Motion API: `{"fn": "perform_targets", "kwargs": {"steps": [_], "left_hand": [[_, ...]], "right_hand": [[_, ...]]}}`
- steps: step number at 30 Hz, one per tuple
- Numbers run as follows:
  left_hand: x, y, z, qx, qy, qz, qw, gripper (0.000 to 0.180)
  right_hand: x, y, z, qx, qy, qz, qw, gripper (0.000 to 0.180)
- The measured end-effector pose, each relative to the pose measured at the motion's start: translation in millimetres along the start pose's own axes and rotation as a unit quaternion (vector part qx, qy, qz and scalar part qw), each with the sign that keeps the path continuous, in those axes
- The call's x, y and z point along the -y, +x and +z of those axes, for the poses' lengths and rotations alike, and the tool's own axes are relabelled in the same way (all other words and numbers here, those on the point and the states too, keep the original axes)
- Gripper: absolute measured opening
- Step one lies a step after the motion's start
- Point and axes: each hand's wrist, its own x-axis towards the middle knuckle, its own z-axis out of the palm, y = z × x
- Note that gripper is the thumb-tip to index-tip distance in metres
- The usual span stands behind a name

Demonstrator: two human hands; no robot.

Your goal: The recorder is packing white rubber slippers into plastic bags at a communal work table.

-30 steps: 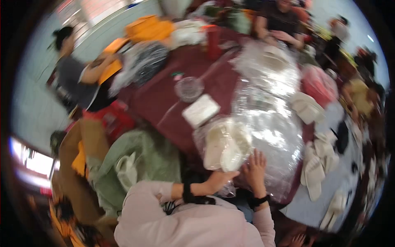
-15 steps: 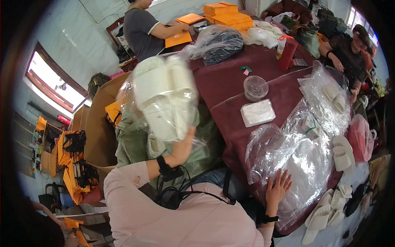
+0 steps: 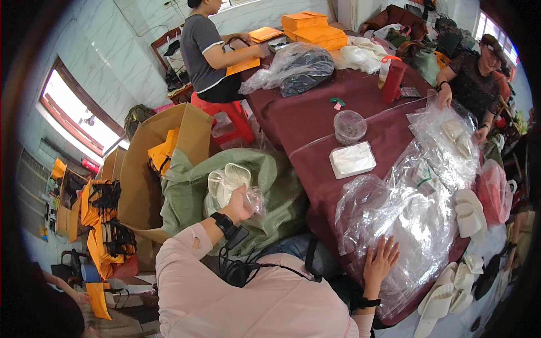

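My left hand (image 3: 239,204) is closed on a clear plastic bag with white slippers (image 3: 220,188) in it. The bagged slippers are down in the mouth of a green woven sack (image 3: 282,188), and part of them is hidden by my hand and the sack. My right hand (image 3: 382,260) lies flat with fingers spread on a heap of clear plastic bags (image 3: 417,242) on the dark red tabletop.
A cardboard box (image 3: 138,186) adjoins the sack. The table (image 3: 315,118) holds a white packet (image 3: 353,160), a round plastic tub (image 3: 349,127) and a red flask (image 3: 393,82). Loose slippers (image 3: 437,298) lie at right. Two people work around the table.
My left hand has lowered the bagged slippers from above the sack into its mouth. My right hand stays put. At right, the other person's hand has reached onto the plastic bags.
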Motion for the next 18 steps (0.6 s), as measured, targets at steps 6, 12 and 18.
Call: {"fn": "perform_targets", "kwargs": {"steps": [6,12,18], "left_hand": [[-32.6,-1.0,28.9,0.026,0.028,0.0,0.999,0.046],[-34.1,4.7,19.3,0.073,0.059,-0.045,0.995,0.062],[-11.6,20.7,19.8,-0.011,0.06,-0.009,0.998,0.097]], "right_hand": [[-1.1,2.8,0.6,-0.002,0.0,0.007,1.0,0.054],[0.9,3.4,-0.2,-0.013,0.032,0.003,0.999,0.056],[-0.6,-3.7,-1.7,-0.036,0.037,0.017,0.999,0.054]]}}
